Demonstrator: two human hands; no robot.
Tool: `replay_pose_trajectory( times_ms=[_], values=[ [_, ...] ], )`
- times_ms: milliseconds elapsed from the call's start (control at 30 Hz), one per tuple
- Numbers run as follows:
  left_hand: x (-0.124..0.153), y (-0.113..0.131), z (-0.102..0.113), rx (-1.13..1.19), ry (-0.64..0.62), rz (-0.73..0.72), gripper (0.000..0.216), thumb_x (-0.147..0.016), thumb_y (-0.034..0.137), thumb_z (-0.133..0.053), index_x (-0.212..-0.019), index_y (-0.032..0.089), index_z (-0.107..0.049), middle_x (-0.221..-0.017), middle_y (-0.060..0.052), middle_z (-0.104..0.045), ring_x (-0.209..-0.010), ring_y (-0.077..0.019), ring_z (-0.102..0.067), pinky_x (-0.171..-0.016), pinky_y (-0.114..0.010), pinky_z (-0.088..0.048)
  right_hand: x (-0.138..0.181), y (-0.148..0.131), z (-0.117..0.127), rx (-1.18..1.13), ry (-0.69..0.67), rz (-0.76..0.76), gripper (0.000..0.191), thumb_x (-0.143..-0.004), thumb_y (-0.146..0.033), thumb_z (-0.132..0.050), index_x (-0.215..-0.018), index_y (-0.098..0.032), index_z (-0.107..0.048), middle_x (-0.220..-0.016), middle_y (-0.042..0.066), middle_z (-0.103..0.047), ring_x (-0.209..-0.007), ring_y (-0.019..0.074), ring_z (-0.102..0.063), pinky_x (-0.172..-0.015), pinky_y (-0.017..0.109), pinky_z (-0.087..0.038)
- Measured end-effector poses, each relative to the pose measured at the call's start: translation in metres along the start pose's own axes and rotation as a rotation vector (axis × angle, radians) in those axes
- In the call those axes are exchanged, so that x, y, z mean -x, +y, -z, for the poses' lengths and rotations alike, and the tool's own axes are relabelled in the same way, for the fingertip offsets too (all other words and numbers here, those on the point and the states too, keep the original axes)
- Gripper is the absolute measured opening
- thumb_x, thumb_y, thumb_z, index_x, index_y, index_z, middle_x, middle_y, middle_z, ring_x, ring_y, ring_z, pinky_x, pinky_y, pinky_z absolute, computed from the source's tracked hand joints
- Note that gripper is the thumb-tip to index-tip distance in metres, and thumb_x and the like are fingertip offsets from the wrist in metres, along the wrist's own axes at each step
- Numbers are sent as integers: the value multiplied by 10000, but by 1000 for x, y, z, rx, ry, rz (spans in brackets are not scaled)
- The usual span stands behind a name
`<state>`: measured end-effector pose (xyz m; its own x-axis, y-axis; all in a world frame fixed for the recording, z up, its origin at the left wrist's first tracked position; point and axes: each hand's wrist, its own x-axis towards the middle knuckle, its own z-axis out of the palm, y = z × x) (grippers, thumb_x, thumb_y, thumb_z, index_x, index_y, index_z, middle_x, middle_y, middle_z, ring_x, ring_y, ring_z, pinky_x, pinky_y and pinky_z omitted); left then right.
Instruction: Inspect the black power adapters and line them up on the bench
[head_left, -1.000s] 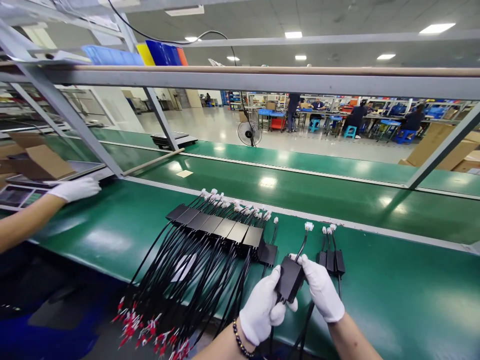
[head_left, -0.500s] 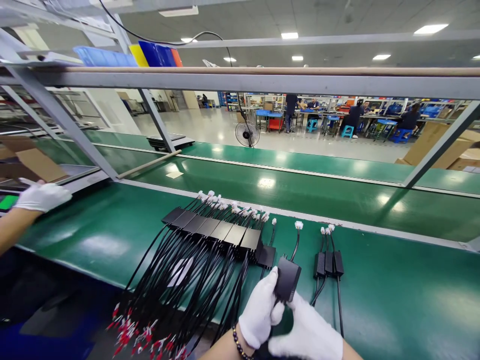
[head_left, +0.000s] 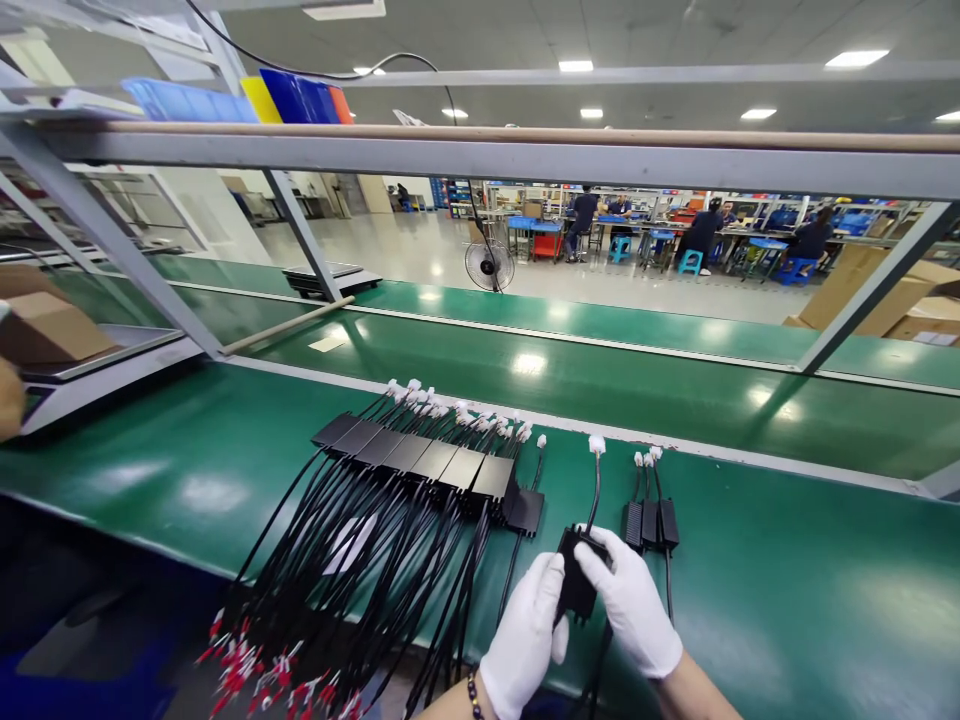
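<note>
Both of my white-gloved hands are closed on a black box-shaped cable module [head_left: 574, 580], held above the front part of the bench. My left hand [head_left: 527, 632] grips its left side, and my right hand [head_left: 632, 603] holds its right side, thumb across the face. From its top a black lead runs up to a white connector [head_left: 596, 444]; another cable hangs below. Left of my hands lies a row of stacked black modules [head_left: 435, 461], with white connectors behind and red-tipped wires [head_left: 247, 668] over the front edge. Several similar modules [head_left: 649, 524] lie to the right.
The green bench [head_left: 787, 590] has a pale rail along its back. Metal shelf posts [head_left: 304, 235] and a crossbeam stand beyond it. At far left are a cardboard box [head_left: 52, 325] and part of another person's arm [head_left: 9, 400]. A fan [head_left: 489, 267] hangs behind.
My right hand has moved up from below the module onto its right side. The module now hangs a little lower and is turned. The other person's gloved hand has mostly left view at left.
</note>
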<state>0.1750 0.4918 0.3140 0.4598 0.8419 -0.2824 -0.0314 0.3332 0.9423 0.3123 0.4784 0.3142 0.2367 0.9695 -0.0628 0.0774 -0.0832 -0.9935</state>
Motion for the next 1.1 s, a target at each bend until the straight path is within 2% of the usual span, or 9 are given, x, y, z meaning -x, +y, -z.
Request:
replay_pose_trajectory(
  times_ms=[100,200,300,400,633,733,833,900,1100],
  values=[
    [-1,1,5,-37,-70,46,459,-873,587,-392,-1068,178,-468,-558,64,-474,-330,-59,-322,-327,-197,-179,-22,1,9,169,-39,39,355,-899,-487,-464,-932,-203,-674,-1005,75,-694,-964,247,-627,-896,372,-488],
    [-2,-6,18,-176,0,75,594,-878,452,-438,-1371,194,-230,-908,-39,-610,-384,-57,-436,-333,-188,-283,-50,4,8,262,-87,23,390,-923,-461,-396,-1059,-184,-634,-956,83,-691,-753,209,-650,-606,309,-539],
    [-3,-24,40,-430,134,-17,539,-852,289,-452,-1373,200,-345,-1201,-111,-568,-799,-148,-641,-663,-249,-517,-81,14,-6,316,-154,-15,377,-908,-405,-432,-1129,-144,-590,-780,51,-676,-501,153,-570,-376,237,-421],
    [-6,-44,61,-744,175,-172,481,-838,159,-372,-1303,192,-491,-1321,-101,-516,-1196,-208,-508,-1021,-345,-400,-107,26,-27,419,-198,-18,280,-889,-358,-509,-985,-127,-636,-639,-1,-618,-445,114,-501,-414,219,-399],
    [-17,-54,72,-1241,206,-84,572,-830,20,-218,-1286,159,-534,-1493,-138,-315,-1081,-224,-613,-934,-375,-472,-125,32,-56,727,-62,57,221,-892,-335,-552,-931,-134,-633,-881,55,-615,-786,183,-598,-733,327,-461],
    [-15,-44,67,-1376,224,-75,518,-855,68,-239,-1228,162,-587,-1459,-136,-380,-1071,-270,-615,-858,-411,-509,-114,23,-44,824,32,129,241,-890,-310,-536,-1056,-158,-620,-1051,108,-573,-906,231,-590,-784,337,-445],
    [-14,-36,56,-1405,204,-278,393,-883,264,-379,-1159,165,-641,-1390,-141,-477,-1223,-332,-491,-941,-452,-460,-96,13,-9,886,111,219,257,-934,-294,-455,-1134,-208,-592,-1090,96,-571,-966,234,-567,-841,330,-424],
    [-18,-34,40,-1291,94,-362,427,-866,383,-448,-1205,181,-611,-1356,-134,-517,-1266,-316,-447,-1015,-435,-403,-82,8,21,924,160,254,253,-937,-291,-452,-1129,-218,-600,-1083,90,-589,-991,240,-553,-874,332,-405],
    [-70,-40,-36,-853,-190,-126,733,-819,470,-498,-1420,109,-283,-1150,-169,-637,-1041,-277,-623,-901,-369,-449,-43,16,73,997,321,242,202,-918,-253,-483,-1049,-218,-633,-1029,66,-632,-949,220,-567,-856,308,-406]
  ],
)
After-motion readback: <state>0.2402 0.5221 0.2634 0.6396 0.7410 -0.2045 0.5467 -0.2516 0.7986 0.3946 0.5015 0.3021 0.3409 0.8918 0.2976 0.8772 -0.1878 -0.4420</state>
